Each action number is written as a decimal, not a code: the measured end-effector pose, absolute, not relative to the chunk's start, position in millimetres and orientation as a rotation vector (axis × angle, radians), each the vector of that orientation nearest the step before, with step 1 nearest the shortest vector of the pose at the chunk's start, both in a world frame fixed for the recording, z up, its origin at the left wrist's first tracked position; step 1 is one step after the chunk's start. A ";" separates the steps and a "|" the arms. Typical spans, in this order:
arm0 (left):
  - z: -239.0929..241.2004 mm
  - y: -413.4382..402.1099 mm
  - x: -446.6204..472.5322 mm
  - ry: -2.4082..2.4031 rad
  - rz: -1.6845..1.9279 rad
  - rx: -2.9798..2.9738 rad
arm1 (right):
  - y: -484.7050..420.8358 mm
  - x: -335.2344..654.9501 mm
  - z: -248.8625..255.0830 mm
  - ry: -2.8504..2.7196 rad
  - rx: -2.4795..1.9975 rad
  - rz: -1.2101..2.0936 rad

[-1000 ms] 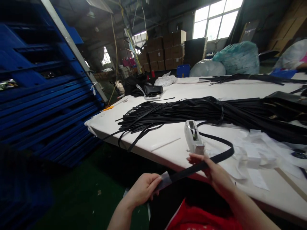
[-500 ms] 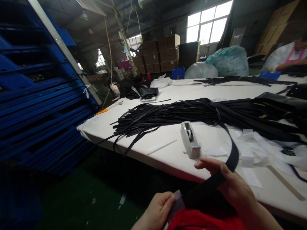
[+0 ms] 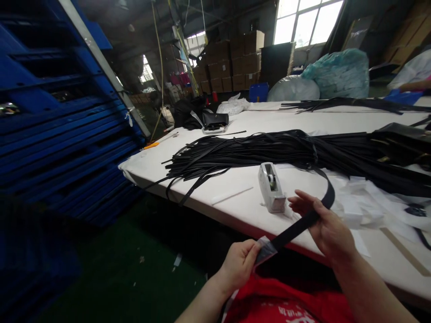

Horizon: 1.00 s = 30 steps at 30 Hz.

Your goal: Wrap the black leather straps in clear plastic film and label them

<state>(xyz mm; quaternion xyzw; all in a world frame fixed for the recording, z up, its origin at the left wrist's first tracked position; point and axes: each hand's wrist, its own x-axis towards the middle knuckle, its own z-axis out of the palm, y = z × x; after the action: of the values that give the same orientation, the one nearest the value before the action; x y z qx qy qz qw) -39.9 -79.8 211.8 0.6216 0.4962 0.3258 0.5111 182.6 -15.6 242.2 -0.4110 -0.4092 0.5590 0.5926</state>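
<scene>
One black strap point(image 3: 295, 229) runs from my left hand up through my right hand and curves back to the table. My left hand point(image 3: 240, 262) is closed on its near end, where a clear plastic sleeve point(image 3: 266, 249) covers the strap. Around the strap's middle, my right hand point(image 3: 328, 229) has its thumb on top, with the other fingers behind it. A white tape dispenser point(image 3: 276, 201) stands on the table just left of my right fingertips. Behind it lies a long bundle of black straps point(image 3: 249, 150), tied near its middle.
White wrapping sheets point(image 3: 357, 204) and a brown strip point(image 3: 406, 252) lie on the white table point(image 3: 232, 215) at right. An orange-handled cutter point(image 3: 151, 146) is at the left corner. A black bag point(image 3: 215, 120) sits further back. Blue pallets point(image 3: 67, 148) are stacked at left.
Both hands have risen and moved slightly forward with the strap, which is now pulled straighter between them. The view has shifted, bringing more of the red garment into sight.
</scene>
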 end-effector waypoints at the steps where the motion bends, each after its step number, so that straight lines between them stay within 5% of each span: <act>1: 212.5 -79.8 -38.0 1.191 0.776 1.459 | -20.1 175.8 241.9 -1.047 -0.994 1.331; 6: 212.7 -78.6 -34.0 1.228 0.910 1.551 | -45.5 140.2 231.7 -1.378 -0.973 1.615; 13: 196.2 -68.8 -73.1 1.353 0.817 1.782 | 4.6 201.8 265.1 -0.888 -0.741 1.273; 21: 220.2 -49.1 -46.8 1.136 0.960 1.535 | -13.7 158.2 268.7 -1.215 -0.734 1.495; 30: 267.7 -28.6 -30.5 1.098 1.184 1.816 | 11.6 154.9 305.3 -1.451 -0.842 1.145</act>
<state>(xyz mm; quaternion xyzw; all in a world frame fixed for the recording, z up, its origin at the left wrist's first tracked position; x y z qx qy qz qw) -30.5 -28.6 267.7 0.7005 0.4235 0.4568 0.3482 154.9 11.6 305.3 -0.3523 -0.6069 0.4791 0.5272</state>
